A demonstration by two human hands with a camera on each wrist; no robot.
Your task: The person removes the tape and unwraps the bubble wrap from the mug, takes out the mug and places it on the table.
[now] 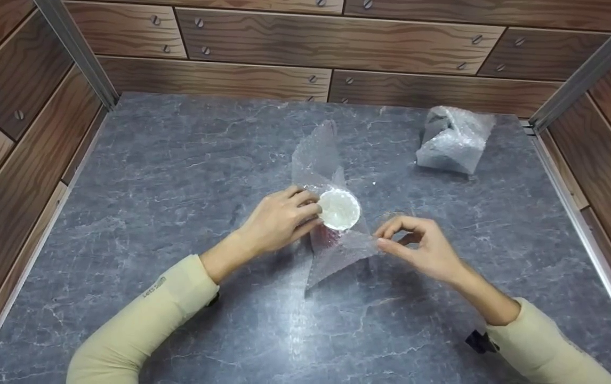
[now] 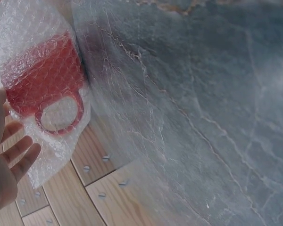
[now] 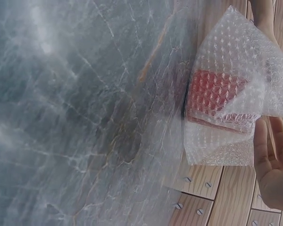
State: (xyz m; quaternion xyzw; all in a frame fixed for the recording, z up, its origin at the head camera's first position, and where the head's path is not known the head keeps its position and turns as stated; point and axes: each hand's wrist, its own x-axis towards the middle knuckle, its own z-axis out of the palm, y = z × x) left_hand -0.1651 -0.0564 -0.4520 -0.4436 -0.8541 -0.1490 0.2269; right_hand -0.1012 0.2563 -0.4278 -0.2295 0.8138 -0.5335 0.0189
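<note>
A red mug (image 2: 47,77) with a ring handle shows through clear bubble wrap (image 1: 345,256) in the left wrist view. From the head view its pale round end (image 1: 339,209) faces up, at the middle of the table. My left hand (image 1: 284,220) touches the mug's left side through the wrap, its fingers loosely bent near the round end. To the right, my right hand (image 1: 420,245) pinches a corner of the wrap between thumb and fingers, drawing that flap out from the mug. Another flap of the wrap spreads toward the far side.
A bundle of bubble wrap (image 1: 455,141) sits at the far right of the grey marbled table (image 1: 177,160). Wood-patterned walls (image 1: 337,42) and metal corner posts border the table at the back and sides.
</note>
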